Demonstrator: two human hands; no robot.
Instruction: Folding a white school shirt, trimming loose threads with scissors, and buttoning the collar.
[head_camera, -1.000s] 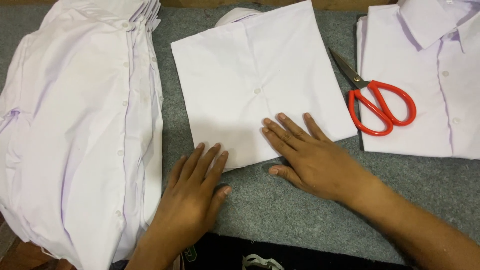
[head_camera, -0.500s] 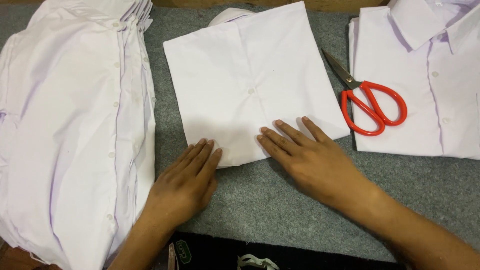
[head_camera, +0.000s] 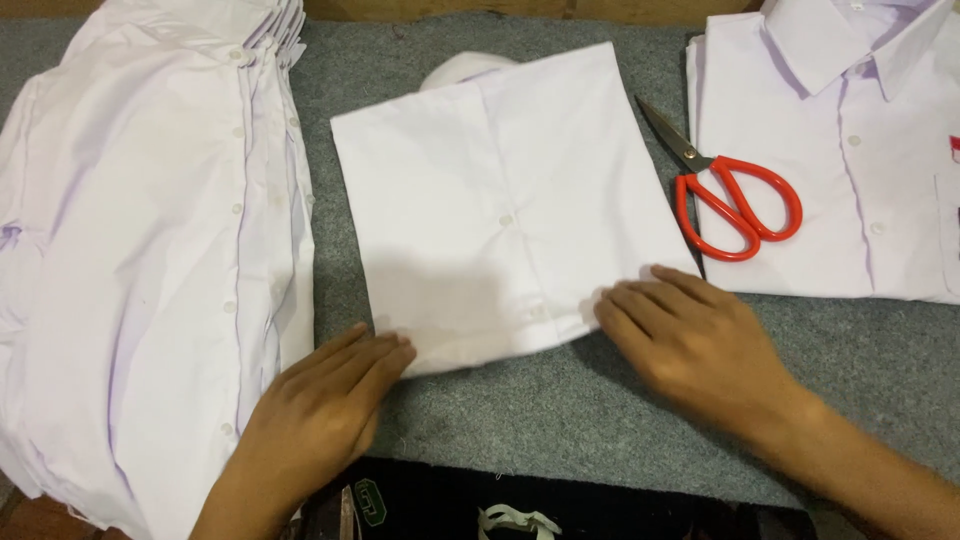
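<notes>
Folded white shirt (head_camera: 500, 200) sits mid-table, same spot as 1 s ago. Both hands flat, fingers together, gripping nothing: left hand (head_camera: 325, 400) slid to its 7 o'clock corner, right hand (head_camera: 700, 345) at 5 o'clock edge. Red scissors (head_camera: 735, 200) at 3 o'clock. Looks like edge smoothing.

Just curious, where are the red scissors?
In the head view, the red scissors lie right of the folded shirt, overlapping the collared shirt.
</notes>
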